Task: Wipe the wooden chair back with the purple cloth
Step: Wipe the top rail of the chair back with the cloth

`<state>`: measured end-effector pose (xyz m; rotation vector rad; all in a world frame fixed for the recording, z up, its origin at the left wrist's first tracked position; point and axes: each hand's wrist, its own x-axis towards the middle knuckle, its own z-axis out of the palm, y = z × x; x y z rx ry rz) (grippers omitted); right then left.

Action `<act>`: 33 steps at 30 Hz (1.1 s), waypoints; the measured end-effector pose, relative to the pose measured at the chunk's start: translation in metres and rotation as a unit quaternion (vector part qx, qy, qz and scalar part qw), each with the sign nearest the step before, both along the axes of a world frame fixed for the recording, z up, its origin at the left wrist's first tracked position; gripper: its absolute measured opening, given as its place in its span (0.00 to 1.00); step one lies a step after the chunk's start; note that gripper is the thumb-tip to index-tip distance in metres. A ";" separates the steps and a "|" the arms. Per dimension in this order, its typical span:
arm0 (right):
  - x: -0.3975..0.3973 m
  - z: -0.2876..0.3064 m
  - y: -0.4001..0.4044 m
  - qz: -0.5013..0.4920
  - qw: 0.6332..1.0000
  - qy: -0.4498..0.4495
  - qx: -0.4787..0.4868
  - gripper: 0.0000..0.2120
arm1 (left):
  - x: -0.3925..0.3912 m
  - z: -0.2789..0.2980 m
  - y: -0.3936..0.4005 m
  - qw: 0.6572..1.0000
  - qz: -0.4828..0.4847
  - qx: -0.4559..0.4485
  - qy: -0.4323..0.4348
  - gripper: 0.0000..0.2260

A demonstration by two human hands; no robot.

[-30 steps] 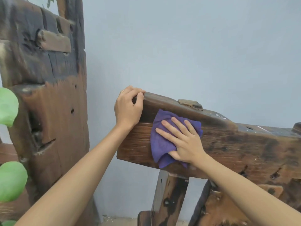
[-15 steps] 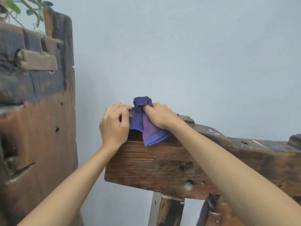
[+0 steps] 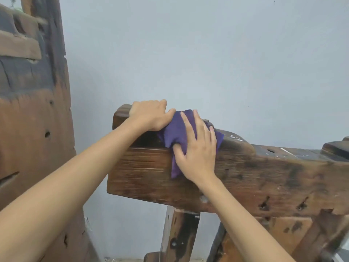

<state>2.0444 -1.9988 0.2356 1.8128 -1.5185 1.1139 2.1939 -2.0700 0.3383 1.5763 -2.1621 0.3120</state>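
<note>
In the head view we judge the wipe only begun: our right hand (image 3: 196, 148) presses the purple cloth (image 3: 179, 129), fingers spread, over the left end of the wooden chair back (image 3: 255, 176), our left hand (image 3: 151, 116) curled over its top edge, everything rightward left.

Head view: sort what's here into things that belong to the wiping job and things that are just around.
Part of the job:
- purple cloth, draped over the top edge
- wooden chair back
- right hand, pressed flat on the cloth
- left hand, gripping the top edge of the chair back

Just around:
- tall weathered wooden panel on the left
- grey wall behind
</note>
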 end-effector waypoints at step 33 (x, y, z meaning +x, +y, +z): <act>-0.146 -0.161 0.016 -0.080 0.987 -0.136 -0.040 0.33 | -0.016 -0.011 0.004 0.997 0.059 -0.017 -0.047 0.25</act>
